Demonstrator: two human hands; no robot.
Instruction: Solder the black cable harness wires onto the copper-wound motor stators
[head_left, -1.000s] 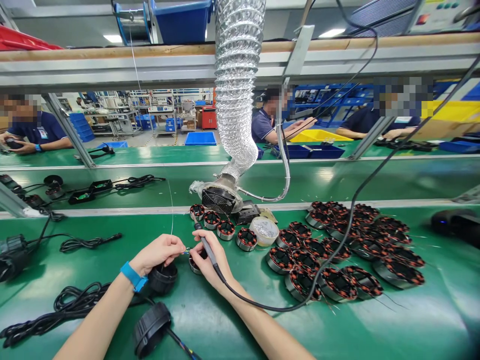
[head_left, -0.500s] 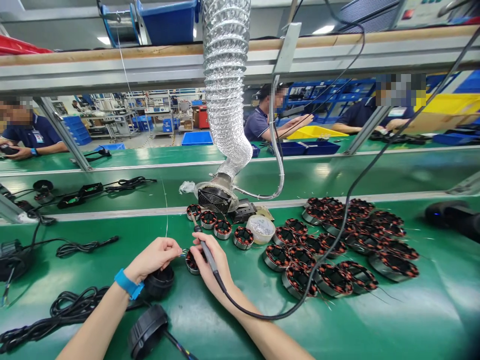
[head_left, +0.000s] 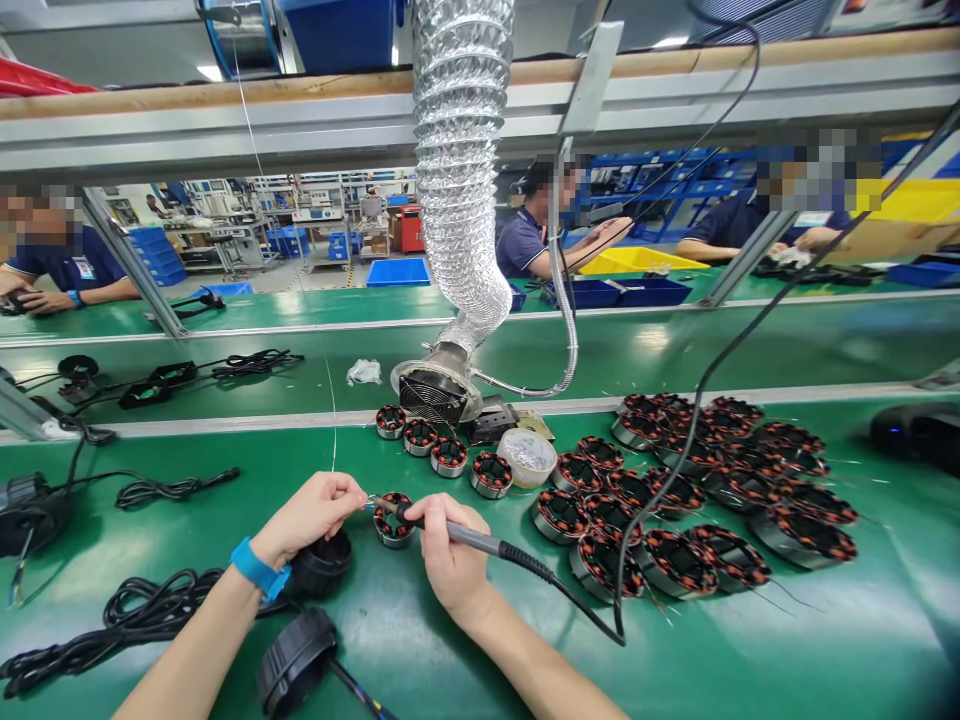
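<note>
My right hand (head_left: 454, 555) grips a grey soldering iron (head_left: 472, 538), its tip pointing left over a stator (head_left: 393, 535) wound with copper-coloured coils. My left hand (head_left: 321, 515), a blue band on its wrist, is closed in a pinch just left of that stator. Thin solder wire (head_left: 331, 400) runs down from above into the left fingers. Small wire ends show at the fingertips, close to the iron's tip; how they lie against each other is too small to tell. Under the left hand is a black round housing (head_left: 322, 565), partly covered by it.
Several stators (head_left: 600, 515) stand on the right, others in a row before a fume fan (head_left: 433, 395). A tape roll (head_left: 527, 457) stands beside them. Black cables (head_left: 120, 625) and another housing (head_left: 296, 660) lie left. The iron's cord (head_left: 660, 490) crosses the right side. Co-workers sit opposite.
My right hand has turned the soldering iron from pointing away to pointing left, bringing its tip to the left fingertips and moving slightly right. The left hand stays pinched in nearly the same place.
</note>
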